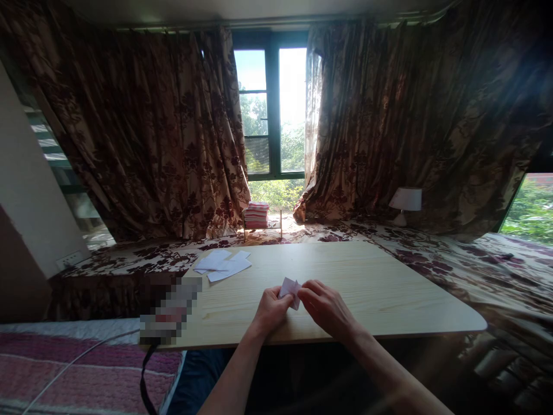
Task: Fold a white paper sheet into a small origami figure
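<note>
Just above the front part of the pale wooden table (pixel 337 265), a small folded piece of white paper (pixel 288 286) is held between both hands. My left hand (pixel 272 308) is closed on its lower left side, with the thumb lying across the front. On the right edge, the fingers of my right hand (pixel 322 301) pinch the paper near a pointed corner. The fingertips partly hide the folds, so the exact shape is hard to make out. Several loose white paper sheets (pixel 228 268) overlap at the table's far left.
A blurred-out object (pixel 173 314) sits at the table's left edge with a cable and strap. Behind the table, a small rack holds folded striped cloths (pixel 258 215). A white lamp (pixel 406 200) stands right on the flowered cover. A striped bedspread (pixel 86 369) lies lower left.
</note>
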Available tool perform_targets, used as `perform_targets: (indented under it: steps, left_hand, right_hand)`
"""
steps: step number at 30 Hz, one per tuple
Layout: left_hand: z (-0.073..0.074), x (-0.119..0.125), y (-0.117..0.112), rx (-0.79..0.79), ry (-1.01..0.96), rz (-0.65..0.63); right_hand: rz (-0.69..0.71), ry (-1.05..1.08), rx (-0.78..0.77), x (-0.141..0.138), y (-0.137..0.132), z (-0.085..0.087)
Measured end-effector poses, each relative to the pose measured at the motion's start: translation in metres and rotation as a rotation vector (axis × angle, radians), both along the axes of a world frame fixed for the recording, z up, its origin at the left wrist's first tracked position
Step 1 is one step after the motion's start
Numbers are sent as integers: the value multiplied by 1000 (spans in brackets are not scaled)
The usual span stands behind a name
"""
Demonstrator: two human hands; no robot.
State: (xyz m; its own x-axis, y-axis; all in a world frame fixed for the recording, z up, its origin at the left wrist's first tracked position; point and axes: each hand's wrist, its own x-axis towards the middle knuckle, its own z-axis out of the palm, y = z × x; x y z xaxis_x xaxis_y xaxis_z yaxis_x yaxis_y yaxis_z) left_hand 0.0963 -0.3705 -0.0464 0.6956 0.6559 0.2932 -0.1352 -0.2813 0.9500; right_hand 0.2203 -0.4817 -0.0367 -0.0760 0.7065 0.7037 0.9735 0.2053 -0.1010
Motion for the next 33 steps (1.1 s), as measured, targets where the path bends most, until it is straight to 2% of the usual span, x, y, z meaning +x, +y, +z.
perform_targets:
  steps: [7, 16, 22, 26, 29, 33]
  left_hand:
    - [1, -3, 0, -42, -21, -30]
    - [4, -5, -3, -25, -6, -28]
    - [4, -3, -4, -8, -2, 28]
    - [4, -4, -5, 5, -8, 82]
    - [4, -5, -5, 20, -18, 89]
    - [5, -6, -6, 34, -31, 73]
  right_hand:
    - [-17, -16, 1, -4, 1, -3]
    - [46, 113, 11, -3, -1, -8]
    - [80, 353, 21, -4, 1, -9]
    - [16, 604, 41, -1, 8, -13]
    - [-22, 743, -5, 0, 14, -14]
    - [-11, 809, -94, -3, 20, -14]
